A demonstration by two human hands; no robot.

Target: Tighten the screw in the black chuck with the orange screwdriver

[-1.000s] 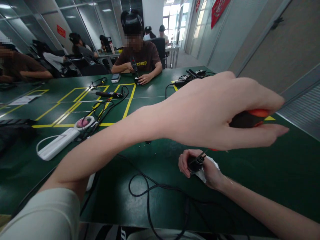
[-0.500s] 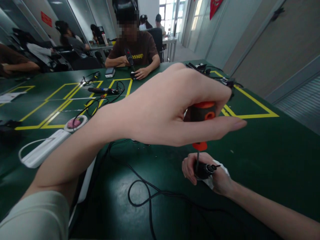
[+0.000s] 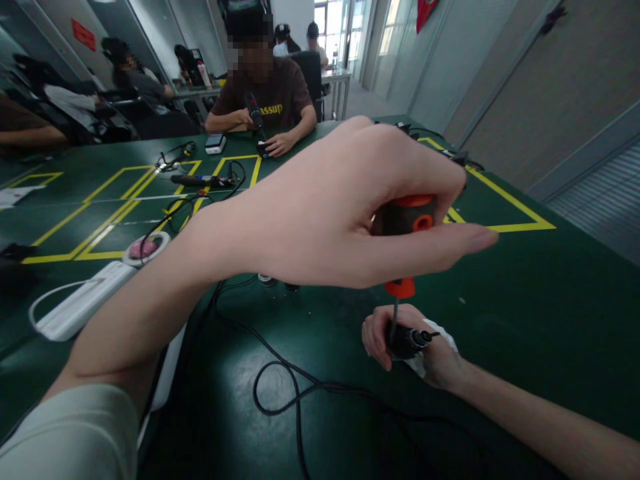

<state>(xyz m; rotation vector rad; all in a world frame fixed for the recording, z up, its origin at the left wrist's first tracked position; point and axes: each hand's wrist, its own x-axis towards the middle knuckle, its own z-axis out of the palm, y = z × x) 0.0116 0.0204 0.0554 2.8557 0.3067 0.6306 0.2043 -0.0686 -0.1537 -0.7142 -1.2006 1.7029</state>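
Since a second earlier the left hand (image 3: 340, 207) had tipped the screwdriver (image 3: 404, 240) upright, fingers wrapped round it; the right hand (image 3: 425, 347) clutched a black plug (image 3: 407, 340) on the bench (image 3: 525, 313)

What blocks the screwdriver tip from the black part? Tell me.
Nothing visible. The left hand holds the screwdriver upright, and its shaft runs straight down to the black part gripped in the right hand.

Green table (image 3: 550, 320); grey wall (image 3: 550, 87); bright windows (image 3: 345, 27)
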